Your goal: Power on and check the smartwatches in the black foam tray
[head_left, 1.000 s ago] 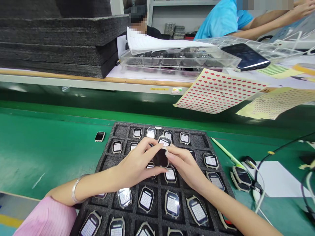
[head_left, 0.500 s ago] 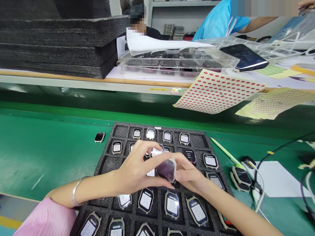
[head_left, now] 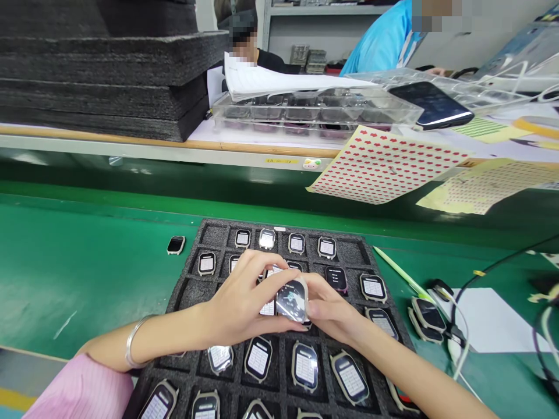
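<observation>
Between both hands a strapless smartwatch [head_left: 292, 301] is held up, its screen lit with a watch face. My left hand [head_left: 248, 294] grips it from the left, thumb along the lower edge and fingers along the top. On the right side, my right hand [head_left: 329, 302] closes its fingers and thumb on the case. Beneath them lies a black foam tray [head_left: 349, 251] whose compartments hold several smartwatch bodies, most with lit white screens, such as the smartwatch [head_left: 305, 365] below my hands. Part of the tray's middle is hidden by my hands.
One dark smartwatch [head_left: 176, 245] lies left of the tray on the green table [head_left: 87, 256]. To the right are a light green pen [head_left: 399, 270], stacked smartwatches [head_left: 428, 317], white paper [head_left: 493, 320] and cables. A shelf edge [head_left: 244, 151] with hanging sticker sheets [head_left: 384, 166] runs behind.
The held smartwatch's screen has gone from dark to a lit watch face. Both hands stay in nearly the same place. In the background, the person in blue has shifted an arm.
</observation>
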A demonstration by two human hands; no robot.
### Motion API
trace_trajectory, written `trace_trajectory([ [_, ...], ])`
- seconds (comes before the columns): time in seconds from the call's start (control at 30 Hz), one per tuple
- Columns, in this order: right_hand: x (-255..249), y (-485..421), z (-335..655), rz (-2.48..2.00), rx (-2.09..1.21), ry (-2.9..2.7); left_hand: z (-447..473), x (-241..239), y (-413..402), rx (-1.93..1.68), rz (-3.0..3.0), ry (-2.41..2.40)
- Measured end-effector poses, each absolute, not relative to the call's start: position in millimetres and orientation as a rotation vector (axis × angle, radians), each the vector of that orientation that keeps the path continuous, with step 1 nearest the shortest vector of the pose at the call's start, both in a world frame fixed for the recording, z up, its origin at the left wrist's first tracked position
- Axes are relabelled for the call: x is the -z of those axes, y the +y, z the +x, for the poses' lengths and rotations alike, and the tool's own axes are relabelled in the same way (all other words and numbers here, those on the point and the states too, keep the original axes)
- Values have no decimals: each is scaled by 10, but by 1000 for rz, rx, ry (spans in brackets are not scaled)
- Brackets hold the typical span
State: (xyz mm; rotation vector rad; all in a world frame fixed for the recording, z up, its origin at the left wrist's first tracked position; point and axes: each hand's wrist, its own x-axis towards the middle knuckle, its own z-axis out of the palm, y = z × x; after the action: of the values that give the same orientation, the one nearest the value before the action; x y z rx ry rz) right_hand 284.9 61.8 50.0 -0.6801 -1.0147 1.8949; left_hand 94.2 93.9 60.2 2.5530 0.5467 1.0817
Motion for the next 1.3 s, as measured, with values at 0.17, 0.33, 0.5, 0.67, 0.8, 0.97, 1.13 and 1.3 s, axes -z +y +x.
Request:
trace_trajectory([
  [0.17, -527, 627, 2851, -658, -1942, -1029, 944, -607, 935, -1070, 2576, 548],
  [0.33, -551, 625, 2847, -650, -1923, -1056, 940, -619, 932, -1111, 2567, 543],
  [0.5, -555, 639, 2850, -667, -1935, -1063, 942, -617, 932, -1132, 2576, 524],
  [0.67, -557, 631, 2858, -583, -1944, -1055, 940, -626, 931, -1145, 2572, 520],
  [0.8, -568, 629, 2861, -616, -1956, -1031, 934, -628, 930, -1132, 2599, 530],
  [0.97, -562, 627, 2867, -573, -1968, -1029, 928, -622, 928, -1111, 2609, 549],
  [1.13, -563, 619, 2861, -554, -1952, -1074, 927, -610, 934, -1112, 2603, 542],
  [1.3, -550, 633, 2856, -586, -1912, -1093, 925, -609, 933, -1091, 2598, 566],
])
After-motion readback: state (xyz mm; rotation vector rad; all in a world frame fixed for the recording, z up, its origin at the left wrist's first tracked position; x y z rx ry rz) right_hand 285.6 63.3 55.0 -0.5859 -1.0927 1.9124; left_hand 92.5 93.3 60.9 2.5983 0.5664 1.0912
